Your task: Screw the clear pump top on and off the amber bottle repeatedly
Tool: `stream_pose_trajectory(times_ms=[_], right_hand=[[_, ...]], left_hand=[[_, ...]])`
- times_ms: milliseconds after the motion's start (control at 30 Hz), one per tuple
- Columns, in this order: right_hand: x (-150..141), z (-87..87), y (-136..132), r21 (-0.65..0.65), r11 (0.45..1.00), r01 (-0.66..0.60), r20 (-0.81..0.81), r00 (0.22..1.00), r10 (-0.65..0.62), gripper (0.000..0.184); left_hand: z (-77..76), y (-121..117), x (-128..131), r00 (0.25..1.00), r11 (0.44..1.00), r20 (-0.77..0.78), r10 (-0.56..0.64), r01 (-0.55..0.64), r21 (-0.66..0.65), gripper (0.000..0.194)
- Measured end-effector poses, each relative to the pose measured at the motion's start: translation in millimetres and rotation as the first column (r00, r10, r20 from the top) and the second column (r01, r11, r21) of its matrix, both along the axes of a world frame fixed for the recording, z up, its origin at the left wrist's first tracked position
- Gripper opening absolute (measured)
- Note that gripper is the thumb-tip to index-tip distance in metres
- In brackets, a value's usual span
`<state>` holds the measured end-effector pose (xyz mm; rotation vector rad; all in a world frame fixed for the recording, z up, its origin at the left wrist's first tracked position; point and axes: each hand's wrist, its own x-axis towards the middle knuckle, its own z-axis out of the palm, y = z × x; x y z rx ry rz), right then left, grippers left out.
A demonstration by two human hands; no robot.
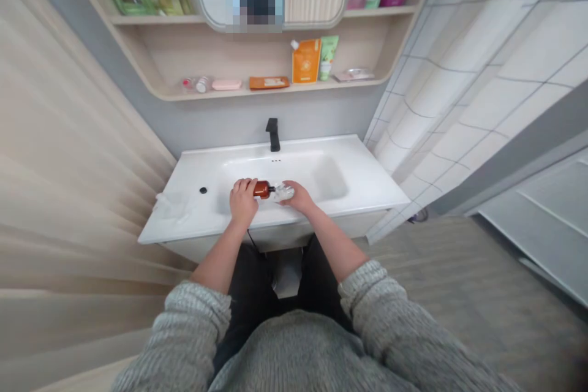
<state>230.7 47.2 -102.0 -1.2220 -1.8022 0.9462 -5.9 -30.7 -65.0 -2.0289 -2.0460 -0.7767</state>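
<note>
Grey knit sleeves (193,324) and a grey sweater (303,355) are nearest to us, and dark pants (257,275) show below them. Past them, we see two bare arms reach out over a white sink (362,196).

Our left hand (243,201) is shut around the end of a brown bottle (261,189). Our right hand (298,196) is close by and curls around a clear wrap (283,193) at the other end. It looks like plastic, but it is small and shiny, so we may be wrong. The hands are near each other but not touching, with the bottle and wrap held between them, over the bowl of the sink.

So far, the bottle is up in both hands. The wrap is at its black neck (272,188), not off and away. We cannot tell if the bottle has been opened.

A black tap (273,135) stands at the back of the sink, and a white cloth (172,207) lies on the left side. On the shelf (257,89) above sit a pink soap (226,84), an orange pouch (305,61), and a green tube (327,56).
</note>
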Motion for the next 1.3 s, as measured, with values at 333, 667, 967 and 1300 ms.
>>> stream_pose_trajectory(times_ms=[333,667,967,1300], right_hand=[[-0.2,0.0,0.4,-0.010,1.000,0.009,-0.012,1.000,-0.010,0.086],[-1.2,-1.7,-0.2,-0.019,1.000,0.018,-0.028,0.999,-0.018,0.085],[0.6,-1.5,0.2,-0.006,1.000,-0.005,-0.005,1.000,0.005,0.086],[-0.5,0.6,0.1,-0.025,1.000,-0.001,-0.012,1.000,0.001,0.087]], left_hand=[[-0.4,-0.4,0.0,1.000,1.000,-0.007,0.005,-0.005,-0.003,0.072],[-1.9,-1.4,-0.3,1.000,1.000,0.004,-0.006,0.006,0.018,0.070],[-0.7,-2.0,0.0,1.000,1.000,-0.001,0.003,-0.003,-0.003,0.071],[-4.5,-0.2,-0.9,1.000,1.000,-0.023,0.004,-0.003,0.023,0.066]])
